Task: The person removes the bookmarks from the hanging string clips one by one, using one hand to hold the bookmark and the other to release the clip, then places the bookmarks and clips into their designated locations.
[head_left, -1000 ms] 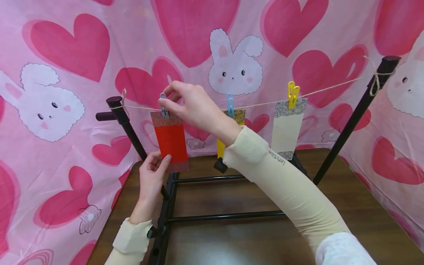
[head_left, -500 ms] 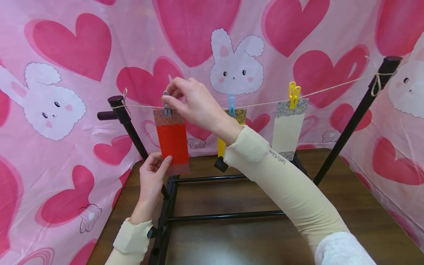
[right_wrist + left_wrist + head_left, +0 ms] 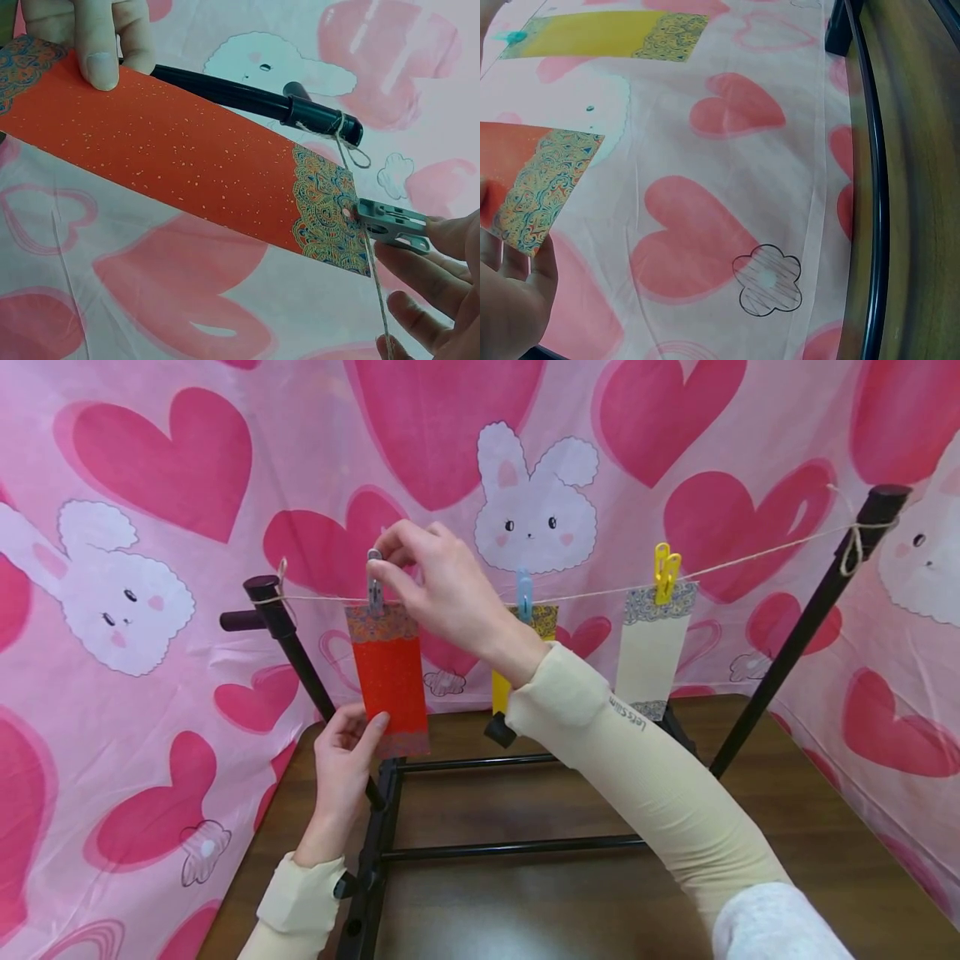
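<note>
Right fingers [image 3: 397, 580] pinch grey clip [image 3: 393, 225] at top of red card [image 3: 390, 681]; left fingers [image 3: 372, 734] pinch its lower left side. Card lies below right fingers, long axis near-vertical.

You can read one piece of lettering [image 3: 627, 713] — small dark characters that look like "Let'sSlim" — on your cream right sleeve [image 3: 648, 777], printed along its upper edge just behind the turned-back cuff [image 3: 561, 695]; the exact spelling is too small to settle.
</note>
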`<act>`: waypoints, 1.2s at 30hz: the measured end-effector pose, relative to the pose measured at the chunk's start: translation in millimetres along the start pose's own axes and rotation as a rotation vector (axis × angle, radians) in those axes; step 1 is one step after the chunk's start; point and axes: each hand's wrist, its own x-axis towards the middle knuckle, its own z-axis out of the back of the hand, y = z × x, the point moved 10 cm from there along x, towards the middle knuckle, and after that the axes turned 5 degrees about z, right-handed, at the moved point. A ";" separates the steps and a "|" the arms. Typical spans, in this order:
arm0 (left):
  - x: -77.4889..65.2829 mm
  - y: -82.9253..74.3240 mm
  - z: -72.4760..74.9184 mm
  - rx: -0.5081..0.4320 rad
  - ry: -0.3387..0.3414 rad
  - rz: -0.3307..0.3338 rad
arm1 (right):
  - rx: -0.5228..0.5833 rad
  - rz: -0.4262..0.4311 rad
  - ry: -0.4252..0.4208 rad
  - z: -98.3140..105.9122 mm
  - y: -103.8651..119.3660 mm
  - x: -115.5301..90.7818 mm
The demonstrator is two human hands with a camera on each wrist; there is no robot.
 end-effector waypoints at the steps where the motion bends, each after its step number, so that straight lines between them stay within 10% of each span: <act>1: 0.2 -0.6 -0.4 0.000 0.004 -0.001 | 0.002 0.003 -0.007 0.9 0.5 0.3; 36: -6.8 4.5 4.6 0.004 0.015 0.016 | -0.037 0.078 -0.054 16.8 13.5 -13.7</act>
